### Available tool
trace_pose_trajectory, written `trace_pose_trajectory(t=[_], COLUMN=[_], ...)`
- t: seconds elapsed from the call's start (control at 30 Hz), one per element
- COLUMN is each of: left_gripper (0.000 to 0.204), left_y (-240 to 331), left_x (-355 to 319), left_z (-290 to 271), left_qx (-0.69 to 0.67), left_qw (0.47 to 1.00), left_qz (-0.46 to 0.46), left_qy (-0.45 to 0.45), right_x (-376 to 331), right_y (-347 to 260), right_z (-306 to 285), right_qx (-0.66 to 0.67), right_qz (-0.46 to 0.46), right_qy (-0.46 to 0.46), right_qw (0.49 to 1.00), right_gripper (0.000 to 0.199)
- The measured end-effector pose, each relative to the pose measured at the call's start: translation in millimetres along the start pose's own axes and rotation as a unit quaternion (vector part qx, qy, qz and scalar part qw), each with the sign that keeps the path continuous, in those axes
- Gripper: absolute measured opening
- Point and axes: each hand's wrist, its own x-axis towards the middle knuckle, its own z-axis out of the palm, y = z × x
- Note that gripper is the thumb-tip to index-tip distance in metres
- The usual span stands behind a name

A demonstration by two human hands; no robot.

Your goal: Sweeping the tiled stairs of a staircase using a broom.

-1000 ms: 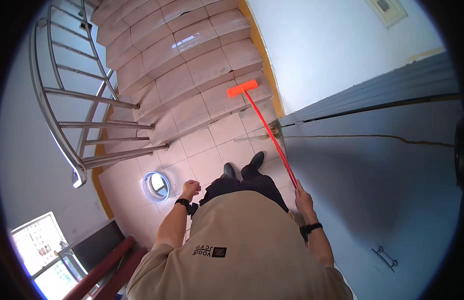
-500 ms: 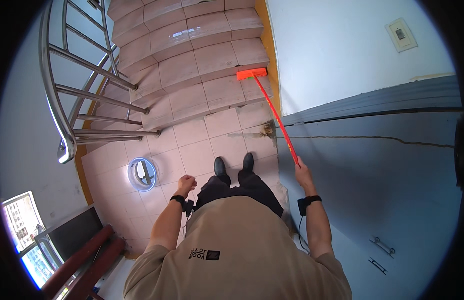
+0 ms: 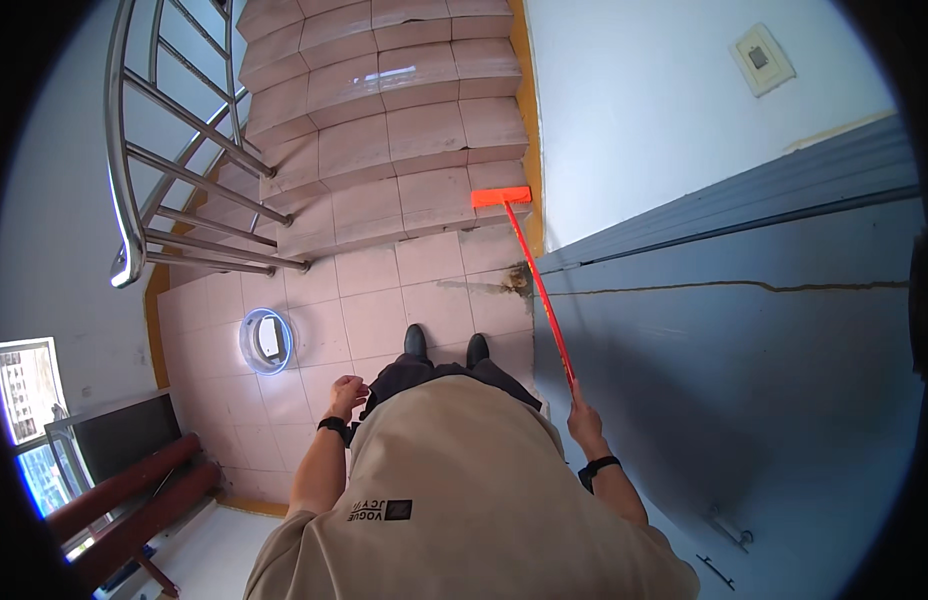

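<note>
A person's right hand (image 3: pixel 584 420) grips the end of an orange broom (image 3: pixel 536 280), fingers closed round the handle, while the left hand (image 3: pixel 346 396) hangs loosely curled and empty. The broom head, moments ago farther left, now rests on the lowest stair (image 3: pixel 384 215) beside the wall (image 3: pixel 644 120), suggesting sweeping strokes along the step.

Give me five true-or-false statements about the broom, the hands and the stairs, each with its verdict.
1. The right hand grips the handle of the red broom. True.
2. The broom's head lies on the landing floor beside the shoes. False: it rests on the lowest step of the stairs.
3. The left hand holds nothing. True.
4. The round bucket stands on a step. False: it stands on the landing floor.
5. The metal railing is on the person's left. True.
</note>
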Motion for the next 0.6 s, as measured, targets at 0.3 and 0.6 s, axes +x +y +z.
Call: trace_pose_trajectory(t=[0.3, 0.6], left_gripper=[0.022, 0.02], left_y=[32, -5], left_x=[-28, -37], left_z=[42, 75], left_qx=[0.04, 0.027], left_qw=[0.997, 0.998], left_qz=[0.067, 0.053], left_qy=[0.01, -0.01], right_x=[127, -10], right_y=[-31, 37], right_z=[-24, 32], right_qx=[0.085, 0.046], right_qz=[-0.065, -0.006], right_qy=[0.052, -0.035], right_qw=[0.993, 0.998], right_gripper=[0.061, 0.073])
